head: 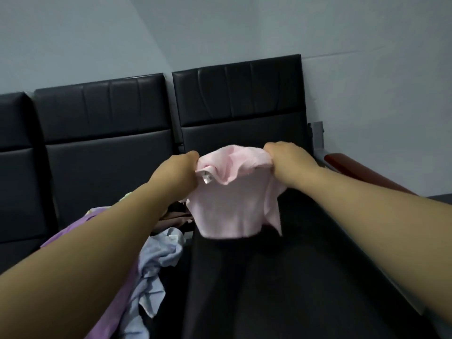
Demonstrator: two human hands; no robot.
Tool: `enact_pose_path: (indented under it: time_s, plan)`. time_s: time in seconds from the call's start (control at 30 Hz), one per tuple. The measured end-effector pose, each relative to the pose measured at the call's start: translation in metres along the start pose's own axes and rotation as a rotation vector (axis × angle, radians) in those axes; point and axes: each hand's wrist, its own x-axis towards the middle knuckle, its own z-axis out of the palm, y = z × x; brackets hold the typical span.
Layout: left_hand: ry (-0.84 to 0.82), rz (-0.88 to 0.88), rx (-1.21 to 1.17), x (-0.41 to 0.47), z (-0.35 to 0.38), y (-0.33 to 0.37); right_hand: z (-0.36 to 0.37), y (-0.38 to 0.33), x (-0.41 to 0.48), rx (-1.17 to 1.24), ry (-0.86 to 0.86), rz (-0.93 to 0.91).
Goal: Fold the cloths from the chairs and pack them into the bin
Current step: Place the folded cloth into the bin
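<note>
A pale pink cloth (232, 204) hangs above the right black chair seat (281, 277). My left hand (182, 170) grips its upper left corner, where a small white label shows. My right hand (285, 157) grips its upper right corner. The top edge sags in folds between the two hands, and the lower edge hangs just over the seat. A pile of loose cloths lies on the middle chair at the lower left: a lilac cloth (107, 309), a light blue cloth (156, 265) and a brownish cloth (173, 221). No bin is in view.
A row of black padded chairs (105, 118) stands against a grey wall (220, 28). A reddish-brown armrest (362, 176) runs along the right side of the right chair.
</note>
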Motion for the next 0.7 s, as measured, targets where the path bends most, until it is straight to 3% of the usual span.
enact_pose_path:
  time_s: [0.1, 0.17, 0.27, 0.4, 0.47, 0.57, 0.7]
  plan:
    - [0.085, 0.077, 0.045, -0.005, -0.005, -0.002, 0.0, -0.001, -0.006, -0.009, 0.144, -0.033]
    - [0.054, 0.1, 0.062, -0.019, 0.004, -0.004, 0.005, -0.002, -0.021, 0.027, 0.088, -0.059]
    - [-0.085, 0.111, 0.045, -0.044, 0.041, -0.012, 0.029, 0.004, -0.056, 0.166, -0.171, -0.014]
    - [-0.532, -0.013, -0.095, -0.091, 0.119, -0.023, 0.103, 0.017, -0.114, 0.331, -0.535, 0.121]
    - [-0.636, -0.064, -0.218, -0.116, 0.153, -0.031, 0.131, 0.021, -0.135, 0.323, -0.713, 0.141]
    - [-0.63, -0.051, -0.325, -0.121, 0.169, -0.042, 0.133, 0.03, -0.136, 0.385, -0.754, 0.206]
    - [-0.484, -0.028, -0.408, -0.114, 0.169, -0.041, 0.129, 0.032, -0.133, 0.488, -0.699, 0.242]
